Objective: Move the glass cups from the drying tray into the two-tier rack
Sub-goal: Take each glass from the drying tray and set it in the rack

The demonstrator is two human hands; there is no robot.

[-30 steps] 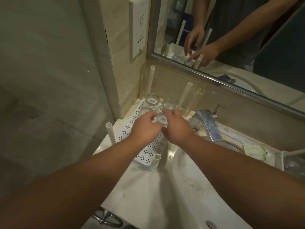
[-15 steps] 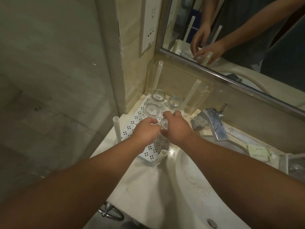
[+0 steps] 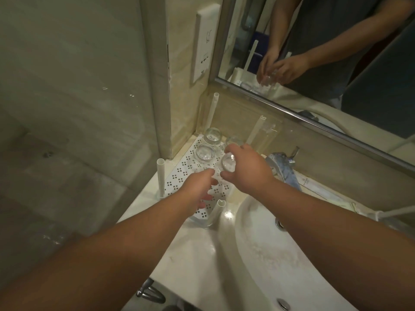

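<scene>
Perforated rack shelf (image 3: 179, 176) at 11 o'clock of the basin (image 3: 258, 254). Right hand (image 3: 248, 170) grips one upturned glass cup (image 3: 228, 164) just above the shelf. Left hand (image 3: 197, 187), at its 7 o'clock, fingers loosely curled; contents cannot be told. Two cups (image 3: 205, 152) stand at 12 o'clock.

A white perforated plastic rack shelf (image 3: 179, 176) sits in the counter's back left corner, left of the white ceramic basin (image 3: 258, 254). Two upturned clear glass cups (image 3: 212, 136) (image 3: 204, 153) stand on its far end, one behind the other. The right hand (image 3: 246, 169) holds a third clear glass cup (image 3: 228, 164) just right of them. The left hand (image 3: 197, 191) hovers over the shelf's near part. A chrome metal faucet (image 3: 283, 169) stands right of the right hand, behind the basin.
</scene>
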